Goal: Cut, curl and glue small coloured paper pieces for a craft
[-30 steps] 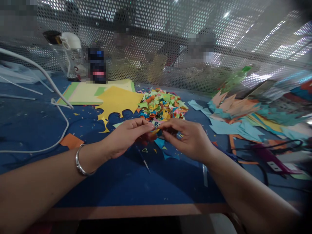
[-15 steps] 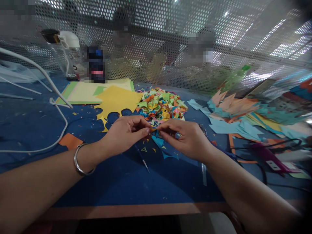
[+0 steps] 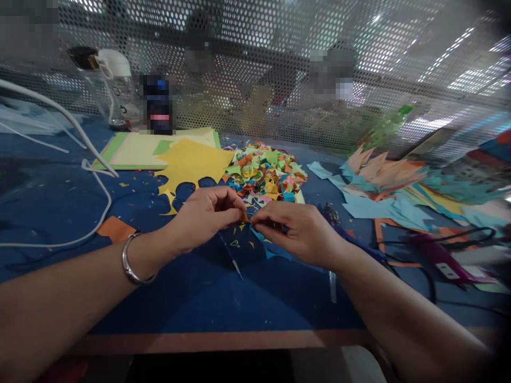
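- The right hand (image 3: 297,230) has dipped and edged toward the left hand (image 3: 209,217), which has barely moved.
- The yellow piece (image 3: 246,217) is between the two hands' fingertips, above the bench (image 3: 199,308), in front of the pile of paper shapes (image 3: 265,173).
- The left fingers pinch the piece; the right fingers are drawn close together at its other end, though I cannot tell whether they grip it.
- With the gap narrowed, the fingers now cover most of the piece; it is probably being shaped in mid-air.
- The yellow sheet (image 3: 195,159) and pen-like tool (image 3: 231,255) lie untouched.
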